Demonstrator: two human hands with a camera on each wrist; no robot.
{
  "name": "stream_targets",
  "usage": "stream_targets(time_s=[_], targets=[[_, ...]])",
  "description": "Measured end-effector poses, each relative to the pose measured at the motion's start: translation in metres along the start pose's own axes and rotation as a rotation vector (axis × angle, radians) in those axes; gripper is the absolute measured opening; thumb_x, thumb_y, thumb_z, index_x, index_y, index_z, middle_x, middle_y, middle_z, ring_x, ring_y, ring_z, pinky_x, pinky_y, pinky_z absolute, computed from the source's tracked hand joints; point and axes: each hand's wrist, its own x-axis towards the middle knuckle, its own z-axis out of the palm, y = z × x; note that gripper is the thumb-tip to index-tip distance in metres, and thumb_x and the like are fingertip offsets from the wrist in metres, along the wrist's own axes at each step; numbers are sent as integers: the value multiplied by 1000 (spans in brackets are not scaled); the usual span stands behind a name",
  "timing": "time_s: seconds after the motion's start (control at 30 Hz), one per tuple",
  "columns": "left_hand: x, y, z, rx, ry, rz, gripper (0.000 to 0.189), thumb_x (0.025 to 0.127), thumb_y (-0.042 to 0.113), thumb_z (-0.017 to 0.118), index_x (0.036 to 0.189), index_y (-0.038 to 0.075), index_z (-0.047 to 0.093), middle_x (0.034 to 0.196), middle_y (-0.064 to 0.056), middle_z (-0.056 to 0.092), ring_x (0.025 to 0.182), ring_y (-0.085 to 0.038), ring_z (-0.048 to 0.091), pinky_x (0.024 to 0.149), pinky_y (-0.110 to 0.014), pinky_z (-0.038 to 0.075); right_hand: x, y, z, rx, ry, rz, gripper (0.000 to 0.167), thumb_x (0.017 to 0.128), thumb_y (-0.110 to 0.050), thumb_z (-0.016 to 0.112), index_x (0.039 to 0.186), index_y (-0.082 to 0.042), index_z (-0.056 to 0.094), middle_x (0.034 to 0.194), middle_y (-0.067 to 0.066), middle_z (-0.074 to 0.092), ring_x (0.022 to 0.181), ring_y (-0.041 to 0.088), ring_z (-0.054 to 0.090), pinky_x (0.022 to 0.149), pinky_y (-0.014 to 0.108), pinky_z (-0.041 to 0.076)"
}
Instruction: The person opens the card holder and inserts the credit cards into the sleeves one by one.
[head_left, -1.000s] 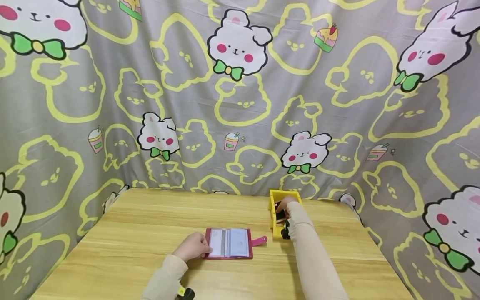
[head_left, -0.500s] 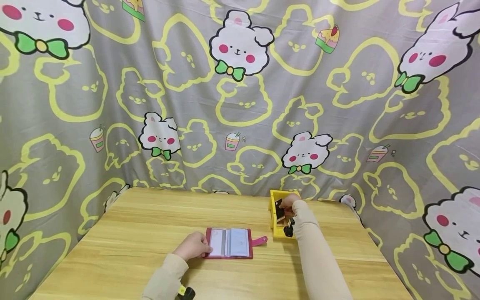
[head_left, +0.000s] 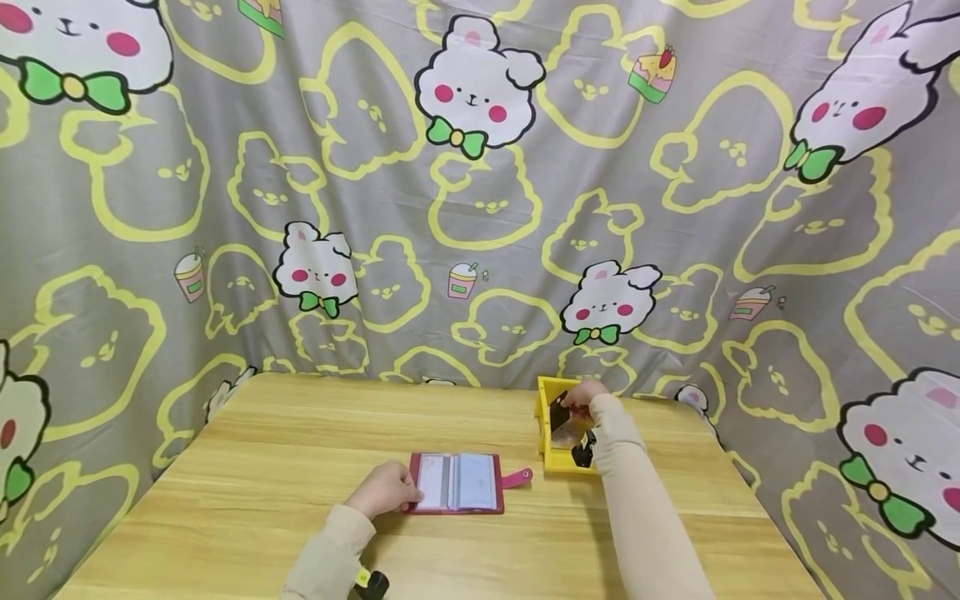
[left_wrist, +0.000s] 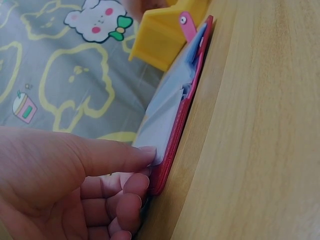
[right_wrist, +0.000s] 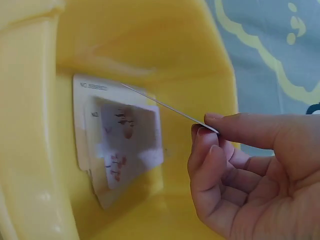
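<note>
A red card holder (head_left: 476, 482) lies unfolded on the table, its clear sleeves facing up and its pink snap strap (head_left: 517, 477) pointing right. My left hand (head_left: 385, 490) pinches its left edge, the thumb on top of the sleeve and the other fingers curled at the side in the left wrist view. Over the yellow bin (head_left: 566, 461), my right hand (head_left: 587, 393) pinches a thin card (right_wrist: 167, 107) between thumb and fingertips. That card appears dark in the head view and almost edge-on in the right wrist view. Several pale printed cards (right_wrist: 132, 140) lie overlapping inside the bin.
The wooden table (head_left: 300, 425) ends at a grey patterned curtain (head_left: 390, 208) behind and at both sides. The bin stands near the table's back edge, right of the card holder. Black wrist cameras show at both sleeves.
My right hand has drawn slightly up and right from deeper in the bin, bringing the dark card with it. My left hand and the card holder stay in place.
</note>
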Motion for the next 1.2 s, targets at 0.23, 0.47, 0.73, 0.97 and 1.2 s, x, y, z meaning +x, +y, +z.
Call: stream_targets(time_s=[0.23,0.47,0.73,0.97,1.2], targets=[[-1,1,-2,0,5,-4,31,82,11,73,60,10,52,54,3,48,51,-10,43,51,-23,36,-12,-7,-12,64,37,-60,8,84,0,67,83,4,61,53,3,52,46,11,50,50,26,49],[-2,3,-3,-5,10,10,31,82,10,73,60,10,51,54,2,49,50,-10,43,51,-23,35,-31,-14,-28,49,30,-122,15,86,-3,67,75,0,56,57,4,52,48,12,51,51,24,49],[-2,4,-2,-4,1,-7,32,83,11,73,60,11,51,54,2,49,51,-10,42,51,-23,35,-54,-16,-29,34,108,-200,14,90,-10,66,85,1,60,61,0,51,52,8,53,53,22,51],[-3,4,-2,-9,3,-11,32,83,11,73,60,10,51,55,1,50,51,-10,43,52,-24,35,-75,-14,-18,168,93,-281,15,91,-11,65,93,3,58,65,-1,54,55,7,51,54,19,51],[-3,2,-1,-9,0,-3,33,83,11,73,59,11,51,54,2,50,50,-10,43,52,-24,35,-92,-6,15,343,34,-347,15,92,-10,63,95,2,55,71,1,55,60,9,53,56,21,51]])
